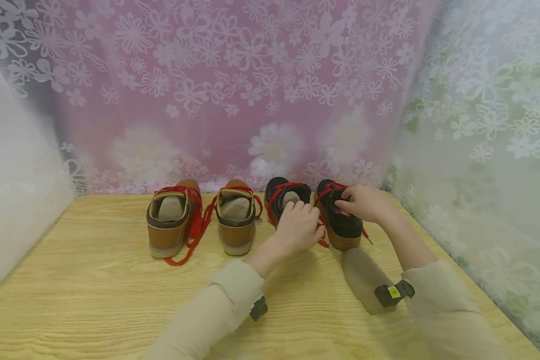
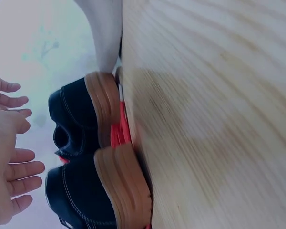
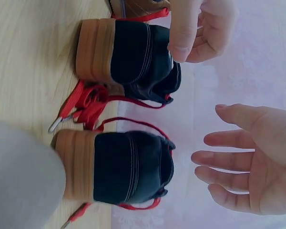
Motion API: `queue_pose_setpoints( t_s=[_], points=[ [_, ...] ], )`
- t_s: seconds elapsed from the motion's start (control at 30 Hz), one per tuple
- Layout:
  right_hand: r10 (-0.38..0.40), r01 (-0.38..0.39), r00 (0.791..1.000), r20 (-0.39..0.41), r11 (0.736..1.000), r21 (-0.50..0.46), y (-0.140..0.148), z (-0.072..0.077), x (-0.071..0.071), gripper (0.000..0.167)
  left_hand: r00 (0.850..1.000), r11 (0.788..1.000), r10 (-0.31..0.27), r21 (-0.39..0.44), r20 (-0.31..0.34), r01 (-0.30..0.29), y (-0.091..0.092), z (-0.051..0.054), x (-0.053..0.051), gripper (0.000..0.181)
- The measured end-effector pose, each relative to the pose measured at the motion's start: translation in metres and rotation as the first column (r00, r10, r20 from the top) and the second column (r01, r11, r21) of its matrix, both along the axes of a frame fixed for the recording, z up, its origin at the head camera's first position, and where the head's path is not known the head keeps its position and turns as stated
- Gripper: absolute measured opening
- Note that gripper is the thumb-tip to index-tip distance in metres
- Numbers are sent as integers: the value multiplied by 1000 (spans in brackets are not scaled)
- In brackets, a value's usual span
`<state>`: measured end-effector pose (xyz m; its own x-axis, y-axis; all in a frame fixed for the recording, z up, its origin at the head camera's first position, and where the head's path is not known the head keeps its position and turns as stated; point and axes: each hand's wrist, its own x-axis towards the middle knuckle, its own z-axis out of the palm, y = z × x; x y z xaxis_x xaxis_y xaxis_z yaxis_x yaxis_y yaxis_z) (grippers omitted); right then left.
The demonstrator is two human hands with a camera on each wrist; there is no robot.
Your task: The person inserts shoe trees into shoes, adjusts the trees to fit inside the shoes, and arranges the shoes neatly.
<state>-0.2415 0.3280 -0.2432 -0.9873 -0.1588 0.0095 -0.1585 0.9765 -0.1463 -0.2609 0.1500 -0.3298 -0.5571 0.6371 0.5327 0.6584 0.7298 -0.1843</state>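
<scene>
Two black shoes with tan soles and red laces stand toward the back right of the table. My left hand (image 1: 299,226) is over the heel side of the left black shoe (image 3: 133,52); its fingers look relaxed, with nothing seen between them. A rounded beige piece (image 1: 290,198) shows inside that shoe. Above the opening of the right black shoe (image 3: 128,167), my right hand (image 3: 271,157) spreads its fingers, apart from the shoe. A flat, oblong grey-beige piece (image 1: 364,277), shaped like an insole, lies behind the right black shoe's heel, under my right forearm.
Two brown shoes (image 1: 166,240) (image 1: 236,232) with red laces stand to the left, a beige piece inside each. A loose red lace (image 1: 193,245) trails on the wooden table (image 1: 94,300). Flowered curtains (image 1: 234,100) close off the back and sides.
</scene>
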Motion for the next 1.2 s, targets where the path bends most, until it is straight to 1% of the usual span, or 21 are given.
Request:
queue_pose_setpoints(
  t_s=[0.07,0.2,0.27,0.43,0.47,0.57,0.67,0.73,0.8,0.9,0.97,1.03,1.2],
  points=[
    [-2,2,1000,-17,1000,6,5,-1,7,36,1000,1000,10,-24,26,-9,5,1,2,29],
    [18,-18,996,-88,1000,5,17,-4,22,43,996,997,21,-74,90,-14,15,2,5,32],
    [28,-29,995,-93,1000,-12,23,-7,29,44,994,996,26,-88,110,-17,21,2,6,34],
    [46,-48,996,-83,998,-29,38,-18,43,46,991,994,45,-102,122,-33,31,2,7,39],
    [53,-55,994,-92,998,-28,40,-20,46,44,990,994,49,-103,129,-36,32,2,8,40],
    [72,-71,989,-129,997,10,45,-28,54,39,984,992,66,-113,164,-48,36,1,7,45],
    [116,-106,979,-168,992,67,47,-35,62,35,979,990,89,-126,186,-66,41,-1,5,50],
    [143,-128,976,-164,987,99,48,-37,67,35,977,988,103,-132,186,-79,44,-2,3,54],
    [160,-147,977,-142,984,102,48,-39,71,36,976,986,117,-138,186,-92,47,-3,1,58],
    [158,-152,984,-76,985,88,46,-41,76,39,973,983,134,-148,190,-106,51,-2,-1,64],
    [154,-150,987,-46,986,79,45,-44,80,40,969,980,148,-161,198,-117,54,-2,-2,67],
    [148,-145,988,-30,986,79,43,-47,84,43,965,977,162,-172,205,-127,57,-2,-3,70],
    [134,-131,991,-23,986,105,40,-57,95,52,955,970,194,-186,226,-153,64,-3,-4,69]
  ],
)
